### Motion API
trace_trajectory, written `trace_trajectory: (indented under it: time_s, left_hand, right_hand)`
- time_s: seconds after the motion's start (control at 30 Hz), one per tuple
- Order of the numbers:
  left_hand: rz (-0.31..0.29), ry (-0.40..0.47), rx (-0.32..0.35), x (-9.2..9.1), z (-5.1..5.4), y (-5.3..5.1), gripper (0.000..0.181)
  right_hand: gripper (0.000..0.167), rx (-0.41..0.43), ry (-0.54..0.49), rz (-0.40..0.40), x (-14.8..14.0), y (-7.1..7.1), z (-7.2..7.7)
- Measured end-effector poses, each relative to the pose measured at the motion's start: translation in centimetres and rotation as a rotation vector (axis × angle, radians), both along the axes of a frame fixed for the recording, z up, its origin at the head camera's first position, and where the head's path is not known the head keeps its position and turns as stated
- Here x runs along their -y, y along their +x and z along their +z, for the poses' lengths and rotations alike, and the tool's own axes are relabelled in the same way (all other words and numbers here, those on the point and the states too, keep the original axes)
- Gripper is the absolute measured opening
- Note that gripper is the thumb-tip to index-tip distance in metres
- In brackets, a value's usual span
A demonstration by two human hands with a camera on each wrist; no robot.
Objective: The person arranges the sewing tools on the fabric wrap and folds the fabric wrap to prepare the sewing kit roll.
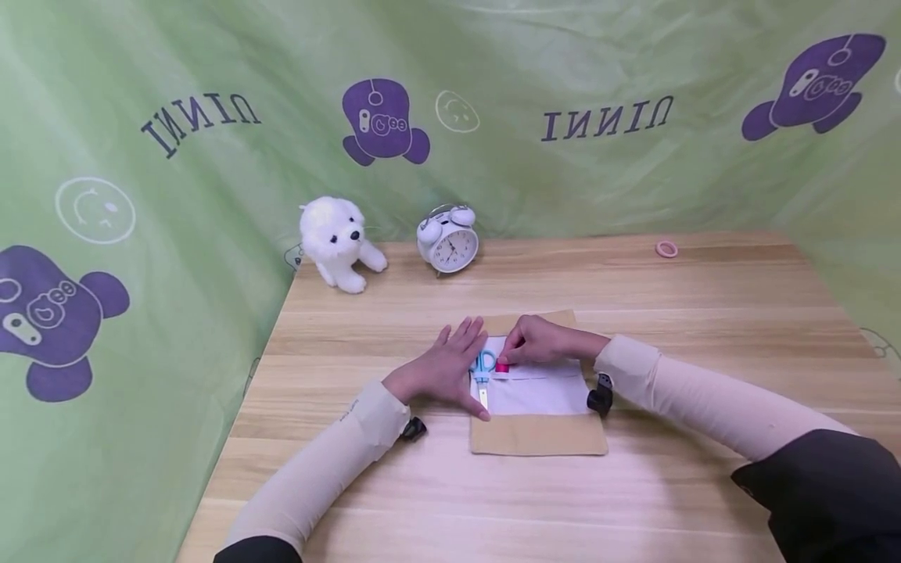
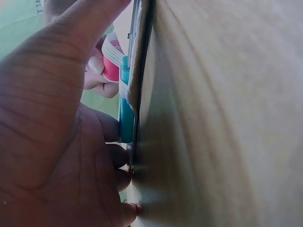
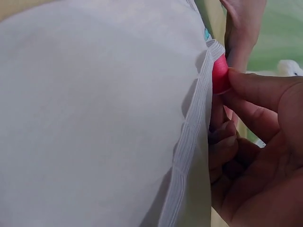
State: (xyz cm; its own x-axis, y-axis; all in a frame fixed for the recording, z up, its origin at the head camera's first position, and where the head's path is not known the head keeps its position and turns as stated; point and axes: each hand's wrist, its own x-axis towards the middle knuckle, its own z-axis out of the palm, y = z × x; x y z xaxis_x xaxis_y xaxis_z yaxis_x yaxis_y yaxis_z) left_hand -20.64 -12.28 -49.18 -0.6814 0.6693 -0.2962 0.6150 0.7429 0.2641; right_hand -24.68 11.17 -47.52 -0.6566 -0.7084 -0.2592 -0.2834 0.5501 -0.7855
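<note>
A tan cloth organizer (image 1: 538, 435) with a white lining lies unfolded on the table, a white elastic band (image 3: 189, 127) running across it. Blue-handled scissors (image 1: 483, 367) lie at its left side under the band. My left hand (image 1: 446, 371) rests spread over the left edge, fingers straight, beside the scissors; in the left wrist view its fingertips touch near the teal handle (image 2: 126, 113). Between thumb and fingers my right hand (image 1: 542, 341) pinches a red spool (image 1: 502, 366). The right wrist view shows the spool (image 3: 220, 74) partly under a loop of the band.
A white plush dog (image 1: 334, 238) and a white alarm clock (image 1: 450, 242) stand at the back left of the wooden table (image 1: 394, 500). A pink ring (image 1: 665, 249) lies at the back right. Green printed fabric (image 1: 507, 47) hangs behind and at both sides.
</note>
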Motion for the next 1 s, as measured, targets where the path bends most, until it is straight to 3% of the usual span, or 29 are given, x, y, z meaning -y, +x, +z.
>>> trace_trajectory:
  time_s: [0.1, 0.3, 0.6, 0.83, 1.0]
  left_hand:
    - [0.0, 0.004, 0.005, 0.0, 0.0, 0.0, 0.139]
    - [0.001, -0.012, -0.008, 0.1, -0.3, 0.0, 0.141]
    - [0.001, -0.002, -0.005, 0.2, -0.5, 0.0, 0.141]
    - [0.002, -0.006, 0.009, 0.1, -0.6, -0.1, 0.141]
    - [0.002, -0.001, 0.006, 0.1, -0.5, -0.2, 0.14]
  right_hand:
    - [0.01, -0.002, 0.006, -0.006, 0.0, 0.0, -0.2]
    - [0.009, -0.103, -0.051, 0.048, 0.0, 0.1, -0.6]
    - [0.009, -0.122, -0.047, 0.095, 0.1, 0.2, -0.9]
    - [0.008, -0.246, -0.048, 0.067, -0.4, 1.2, -0.3]
    - [0.007, -0.198, -0.101, 0.06, -0.2, 1.2, -0.5]
